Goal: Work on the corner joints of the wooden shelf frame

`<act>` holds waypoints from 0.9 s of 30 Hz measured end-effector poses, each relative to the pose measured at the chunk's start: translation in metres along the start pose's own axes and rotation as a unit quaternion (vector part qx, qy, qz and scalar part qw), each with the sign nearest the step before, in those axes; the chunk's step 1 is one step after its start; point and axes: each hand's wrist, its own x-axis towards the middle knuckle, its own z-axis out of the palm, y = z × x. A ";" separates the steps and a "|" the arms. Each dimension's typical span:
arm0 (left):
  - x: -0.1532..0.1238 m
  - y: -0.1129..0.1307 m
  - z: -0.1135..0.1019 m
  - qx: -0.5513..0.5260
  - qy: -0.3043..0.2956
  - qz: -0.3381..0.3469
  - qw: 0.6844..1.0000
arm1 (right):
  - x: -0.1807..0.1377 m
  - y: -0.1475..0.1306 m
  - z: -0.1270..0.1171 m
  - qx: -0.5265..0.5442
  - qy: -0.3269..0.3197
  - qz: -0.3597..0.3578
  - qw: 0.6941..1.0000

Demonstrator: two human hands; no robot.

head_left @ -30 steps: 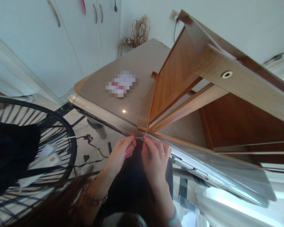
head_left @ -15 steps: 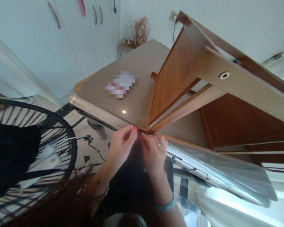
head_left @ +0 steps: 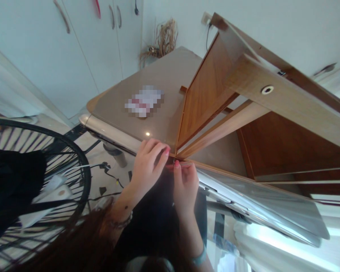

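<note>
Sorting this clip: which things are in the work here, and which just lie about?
In hand: left hand and right hand, fingertips together at the table edge, by the corner of the wooden frame; anything pinched is too small to tell.

Lying about: black chair, dried grass, cupboards, floor cable.

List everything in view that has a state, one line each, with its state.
Left hand: fingers curled at the table edge.
Right hand: fingertips pinched at the table edge.
Wooden frame: tilted on the table.
Cabinet doors: shut.
Cable: plugged into the wall socket.
</note>
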 end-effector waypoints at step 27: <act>-0.019 -0.022 0.009 0.117 0.050 0.018 0.992 | -0.006 -0.005 0.012 0.377 0.026 0.284 0.881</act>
